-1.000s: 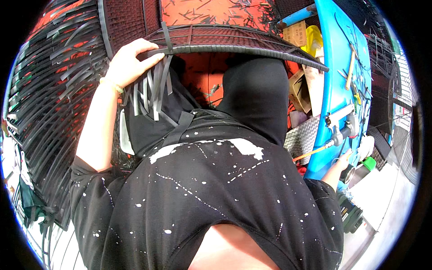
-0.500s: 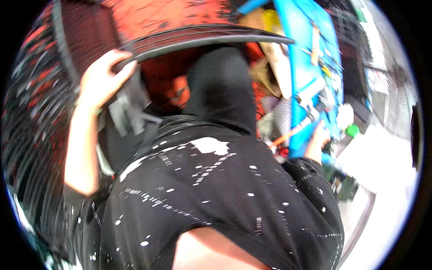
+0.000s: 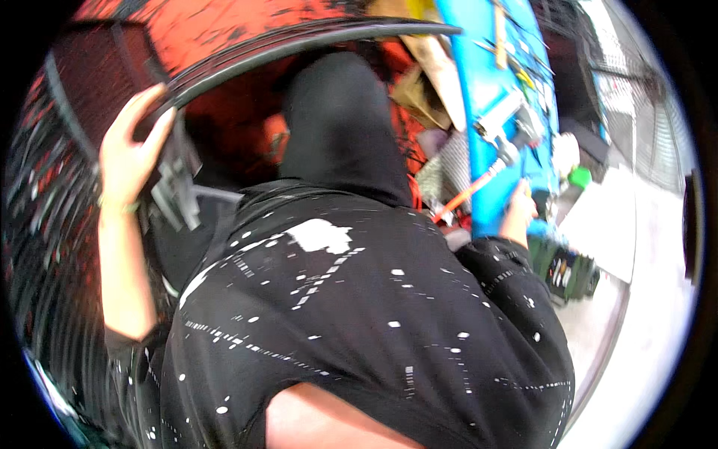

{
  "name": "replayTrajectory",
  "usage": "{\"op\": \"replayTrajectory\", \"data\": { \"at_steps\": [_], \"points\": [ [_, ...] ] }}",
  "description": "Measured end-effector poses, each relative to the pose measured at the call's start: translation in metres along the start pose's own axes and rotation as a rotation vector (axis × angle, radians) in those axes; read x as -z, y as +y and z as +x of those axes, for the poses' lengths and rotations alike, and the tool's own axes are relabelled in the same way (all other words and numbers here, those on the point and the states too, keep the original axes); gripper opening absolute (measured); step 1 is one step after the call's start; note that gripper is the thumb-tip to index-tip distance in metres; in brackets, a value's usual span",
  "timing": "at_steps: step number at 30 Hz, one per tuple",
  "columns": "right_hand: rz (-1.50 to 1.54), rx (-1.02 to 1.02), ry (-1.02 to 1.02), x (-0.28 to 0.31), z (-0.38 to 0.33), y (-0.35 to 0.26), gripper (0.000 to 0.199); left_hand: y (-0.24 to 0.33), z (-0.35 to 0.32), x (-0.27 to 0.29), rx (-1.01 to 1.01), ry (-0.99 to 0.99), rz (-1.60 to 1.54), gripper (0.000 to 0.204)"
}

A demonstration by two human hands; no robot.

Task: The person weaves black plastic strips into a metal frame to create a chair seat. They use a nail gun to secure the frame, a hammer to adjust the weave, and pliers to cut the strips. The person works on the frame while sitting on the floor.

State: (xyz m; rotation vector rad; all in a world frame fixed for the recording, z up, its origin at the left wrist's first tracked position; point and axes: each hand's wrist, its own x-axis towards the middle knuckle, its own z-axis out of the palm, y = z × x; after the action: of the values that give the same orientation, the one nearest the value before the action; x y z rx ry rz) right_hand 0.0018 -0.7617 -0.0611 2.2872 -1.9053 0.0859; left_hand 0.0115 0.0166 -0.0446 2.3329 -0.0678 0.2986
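On my feed, the left bare hand (image 3: 129, 168) is raised on the left, its forearm running up from the near edge with the wrist nearly straight. Thumb and fingers curve into a C and pinch the left end of a dark, narrow, bowed rim of a woven panel (image 3: 336, 34). I see the panel lying across the far side, beyond the black-trousered knee (image 3: 336, 123). Its long axis runs from near left to far right, bulging away from me, and the right end points at the blue tabletop (image 3: 482, 82). Flat, pale grey strips (image 3: 176, 193) hang below the left hand, toward the near side.

The right bare hand (image 3: 519, 206) reaches out low on the right, at the blue tabletop, forearm short in my view. I cannot tell whether its fingers are spread or pressed on anything. Just beyond it lies a silver-and-grey metal tool (image 3: 499, 117), with a slim orange hose (image 3: 465, 197) slanting near-left. Blurred dark slats (image 3: 56, 288) fill the left.
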Motion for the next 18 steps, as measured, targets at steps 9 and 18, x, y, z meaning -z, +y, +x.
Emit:
{"op": "replayTrajectory", "data": {
  "at_steps": [9,18],
  "points": [
    [1.128,1.133,-0.039,0.056,-0.095,-0.137,0.032,-0.012,-0.003,0.016,-0.122,-0.104,-0.226,0.022],
    [0.599,2.430,-0.100,0.168,-0.443,-0.204,0.060,-0.006,-0.007,0.011,0.002,0.042,-0.242,0.018]
  ]
}}
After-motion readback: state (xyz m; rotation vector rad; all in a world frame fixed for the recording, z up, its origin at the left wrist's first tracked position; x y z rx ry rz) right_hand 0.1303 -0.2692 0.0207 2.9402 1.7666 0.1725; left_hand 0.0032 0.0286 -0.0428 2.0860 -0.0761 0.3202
